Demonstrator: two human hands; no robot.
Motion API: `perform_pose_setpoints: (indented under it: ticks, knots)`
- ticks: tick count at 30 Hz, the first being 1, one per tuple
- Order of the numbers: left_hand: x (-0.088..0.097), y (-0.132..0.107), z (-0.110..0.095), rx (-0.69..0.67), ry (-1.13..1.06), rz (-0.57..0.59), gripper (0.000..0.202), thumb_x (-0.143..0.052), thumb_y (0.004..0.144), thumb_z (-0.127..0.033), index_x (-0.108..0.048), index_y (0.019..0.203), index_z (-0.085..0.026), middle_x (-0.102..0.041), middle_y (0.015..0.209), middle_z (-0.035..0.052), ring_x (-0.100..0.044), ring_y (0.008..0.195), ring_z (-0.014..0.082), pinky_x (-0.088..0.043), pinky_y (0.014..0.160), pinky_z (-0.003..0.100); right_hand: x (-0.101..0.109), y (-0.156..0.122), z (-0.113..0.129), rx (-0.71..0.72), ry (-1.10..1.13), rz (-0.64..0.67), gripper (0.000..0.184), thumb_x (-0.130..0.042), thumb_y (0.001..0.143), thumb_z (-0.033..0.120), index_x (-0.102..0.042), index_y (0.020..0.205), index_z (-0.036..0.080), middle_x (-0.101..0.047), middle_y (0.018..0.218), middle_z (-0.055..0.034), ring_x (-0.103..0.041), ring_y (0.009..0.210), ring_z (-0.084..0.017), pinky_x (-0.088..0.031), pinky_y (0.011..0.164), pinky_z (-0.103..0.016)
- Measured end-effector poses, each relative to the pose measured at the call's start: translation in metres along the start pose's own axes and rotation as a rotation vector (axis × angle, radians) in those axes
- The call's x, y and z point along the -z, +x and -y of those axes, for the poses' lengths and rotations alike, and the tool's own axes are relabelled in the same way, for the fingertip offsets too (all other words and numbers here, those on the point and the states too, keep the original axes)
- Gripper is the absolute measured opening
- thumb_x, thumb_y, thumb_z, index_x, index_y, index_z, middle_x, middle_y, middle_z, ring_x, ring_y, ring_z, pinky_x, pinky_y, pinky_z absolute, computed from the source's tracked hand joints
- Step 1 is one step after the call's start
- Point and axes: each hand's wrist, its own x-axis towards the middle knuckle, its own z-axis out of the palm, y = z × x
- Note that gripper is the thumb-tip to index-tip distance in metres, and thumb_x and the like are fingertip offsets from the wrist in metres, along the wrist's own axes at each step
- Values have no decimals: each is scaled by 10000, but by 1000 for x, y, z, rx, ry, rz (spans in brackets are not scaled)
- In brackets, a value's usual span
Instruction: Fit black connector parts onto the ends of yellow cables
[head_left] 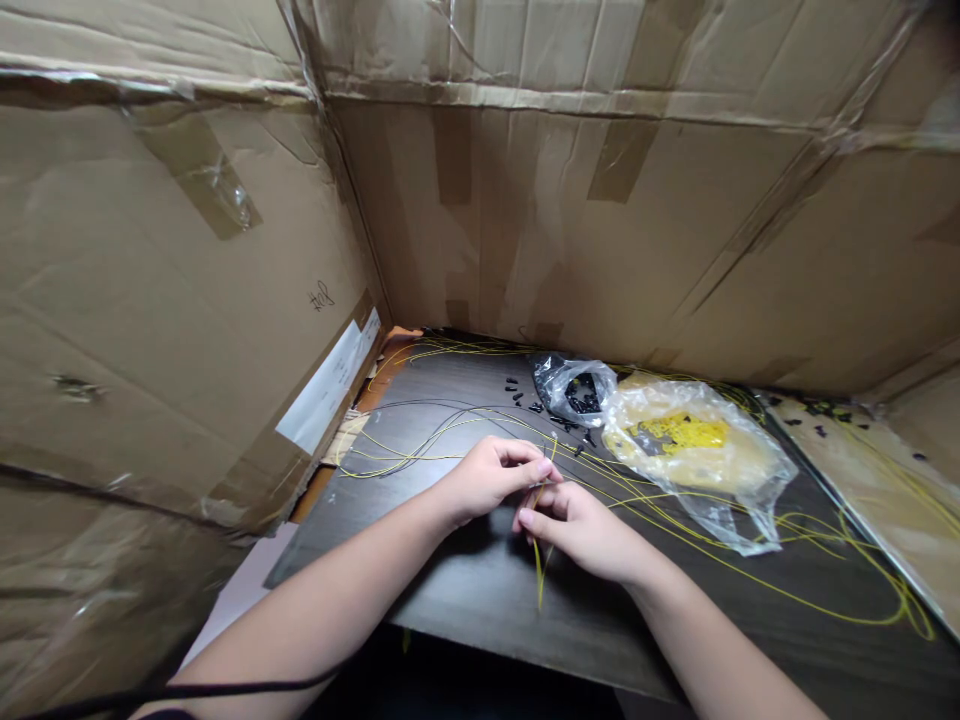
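Note:
Over the middle of the dark tabletop, my left hand [501,478] and my right hand [574,525] meet with their fingertips almost touching. Both are closed in a pinch on a thin yellow wire [539,580], whose ends hang below the right fingers. A short dark strand also sticks up by the left fingertips; I cannot make out what it belongs to. Long yellow wires [660,497] run behind the hands and loop off to the right. Beyond the hands, small black parts [564,424] lie scattered near a clear bag of black pieces [581,392].
An open clear plastic bag [750,480] with small yellow parts [682,433] lies right of centre. Tall cardboard walls [510,230] enclose the table [442,400] at the back and left. On the right, a light board [840,450] carries more black bits and yellow wire.

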Motion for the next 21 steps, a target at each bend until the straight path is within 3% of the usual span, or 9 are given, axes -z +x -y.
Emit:
perform_pose_setpoints:
  ticks: [4,6,9,12,14,18,21]
  knots:
    - [2,1,-2,26,-143,-32,389,-692,848,-513,-703,867,-124,-634,667,24,-535,479,93,-392,477,220,0,1,4,92,22,-70,398,-570,946,535,-662,836,163,-668,884,-62,-603,871,-180,-452,858,-321]
    - [4,2,-5,28,-228,-79,381,-714,835,-502,-672,847,-123,-661,725,34,-478,481,60,-348,470,197,-1,2,5,99,106,-92,408,-573,943,548,-638,831,161,-694,921,-82,-630,921,-197,-454,901,-342]
    - [10,3,-10,6,-355,-132,373,-748,818,-471,-624,816,-120,-692,822,55,-391,498,25,-283,473,173,-2,4,3,67,323,-88,403,-584,935,564,-581,848,171,-669,726,-39,-644,725,-173,-495,797,-338]
    - [16,3,-13,5,-452,-142,353,-758,817,-448,-609,831,-129,-643,730,18,-368,480,23,-240,458,164,-3,4,2,7,506,-89,396,-626,910,562,-542,843,181,-485,545,68,-492,459,-99,-484,606,-283]
    - [19,3,-14,0,-470,-157,337,-770,811,-425,-615,835,-126,-605,695,-1,-375,478,21,-244,459,158,-2,3,4,-2,525,-132,400,-664,889,546,-547,812,171,-469,589,65,-467,465,-78,-465,573,-254]
    - [22,4,-13,-6,-499,-153,314,-772,815,-398,-619,845,-126,-563,667,-19,-375,469,19,-252,452,153,1,0,13,42,509,-147,373,-647,915,511,-551,827,161,-648,821,-45,-615,705,-128,-468,678,-250]
    - [26,5,-15,-35,-559,-171,286,-773,818,-367,-611,850,-132,-517,640,-43,-349,449,14,-242,434,145,5,-2,15,39,579,-59,341,-642,923,502,-511,906,188,-627,689,-3,-588,602,-128,-475,666,-281]
